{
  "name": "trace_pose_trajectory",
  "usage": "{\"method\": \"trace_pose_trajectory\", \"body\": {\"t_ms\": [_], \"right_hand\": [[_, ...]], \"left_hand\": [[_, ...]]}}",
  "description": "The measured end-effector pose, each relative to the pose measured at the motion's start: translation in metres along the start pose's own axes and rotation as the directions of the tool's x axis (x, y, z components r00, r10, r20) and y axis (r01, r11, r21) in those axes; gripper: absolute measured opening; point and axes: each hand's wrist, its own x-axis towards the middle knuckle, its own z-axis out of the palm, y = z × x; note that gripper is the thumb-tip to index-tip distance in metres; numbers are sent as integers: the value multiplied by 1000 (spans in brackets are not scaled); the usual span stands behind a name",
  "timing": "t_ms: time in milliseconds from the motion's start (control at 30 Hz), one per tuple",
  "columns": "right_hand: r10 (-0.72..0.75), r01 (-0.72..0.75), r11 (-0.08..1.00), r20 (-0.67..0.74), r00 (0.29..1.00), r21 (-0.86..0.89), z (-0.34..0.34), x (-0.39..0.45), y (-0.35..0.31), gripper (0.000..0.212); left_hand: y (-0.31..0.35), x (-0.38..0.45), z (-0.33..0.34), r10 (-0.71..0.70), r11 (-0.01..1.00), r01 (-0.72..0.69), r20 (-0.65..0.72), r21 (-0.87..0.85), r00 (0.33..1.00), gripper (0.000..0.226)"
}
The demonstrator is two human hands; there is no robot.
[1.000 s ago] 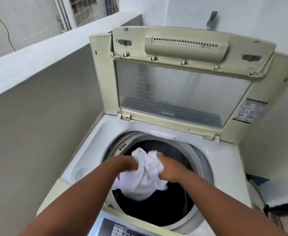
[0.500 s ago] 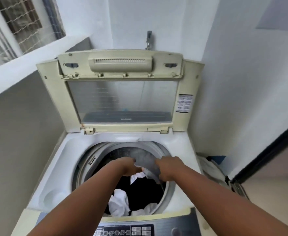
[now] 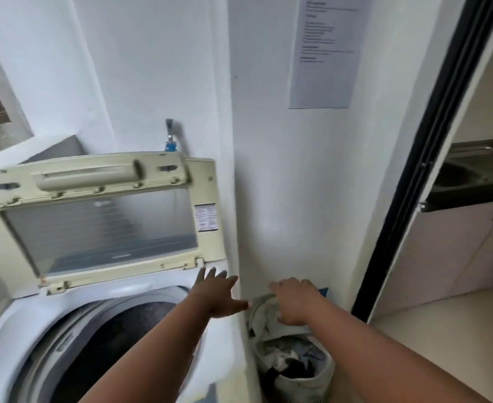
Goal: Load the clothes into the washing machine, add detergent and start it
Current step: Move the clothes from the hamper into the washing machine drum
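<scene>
Both hands had left the cream top-loading washing machine (image 3: 140,289): the left hand (image 3: 214,292) hung open and empty, the right hand (image 3: 293,299) curled onto pale clothes (image 3: 264,317) atop the grey fabric laundry basket (image 3: 306,379), suggesting another load.

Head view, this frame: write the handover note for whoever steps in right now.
Left hand: open, fingers spread, empty, above the washing machine's right rear corner.
Right hand: down on a pale garment at the top of the laundry bag; whether the grip has closed cannot be told.
The bag sits right of the machine against the wall, with mixed clothes inside.
The lid is up. The drum looks dark; its contents cannot be made out.
Left: move the remaining clothes, add detergent (none in view), close the lid, start.
</scene>
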Motion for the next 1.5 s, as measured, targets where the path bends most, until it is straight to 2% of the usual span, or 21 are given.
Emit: {"method": "trace_pose_trajectory", "body": {"t_ms": [133,233,433,667,767,867,900,967,1100,1167,1233,1367,1500], "right_hand": [[33,-34,999,26,999,18,25,-17,82,67],[56,-62,996,85,995,67,46,-23,136,73],[108,-131,987,212,971,97,90,10,200,75],[22,-127,958,377,926,255,150,83,226,55],[9,-195,917,470,883,349,163,116,242,44],[30,-285,867,528,849,408,181,142,260,61],[41,-315,857,555,831,408,189,152,265,59],[36,-350,831,587,809,432,211,170,272,43],[77,-444,735,587,806,513,293,225,271,33],[57,-449,692,577,815,566,334,255,262,23],[24,-451,670,590,807,590,373,288,247,23],[-69,-390,728,627,776,563,444,341,224,24],[-62,-288,827,587,807,484,508,380,220,26]], "left_hand": [[77,40,15,24,999,-25,16,38,1000,95],[119,59,35,10,1000,-12,73,18,997,96],[140,107,76,-45,999,44,218,10,975,97],[121,200,155,-128,987,156,367,-48,921,97],[118,245,187,-117,974,196,485,-116,867,95],[121,271,216,-101,970,207,567,-127,818,87],[122,278,228,-100,967,218,594,-131,798,85],[123,287,251,-98,961,241,642,-138,760,85],[117,311,321,-155,916,361,679,-173,718,86],[115,324,354,-173,880,427,698,-207,695,86],[115,342,385,-187,839,490,719,-238,670,85],[121,384,448,-185,762,571,742,-305,645,85],[123,418,516,-203,714,614,741,-335,640,87]]}}
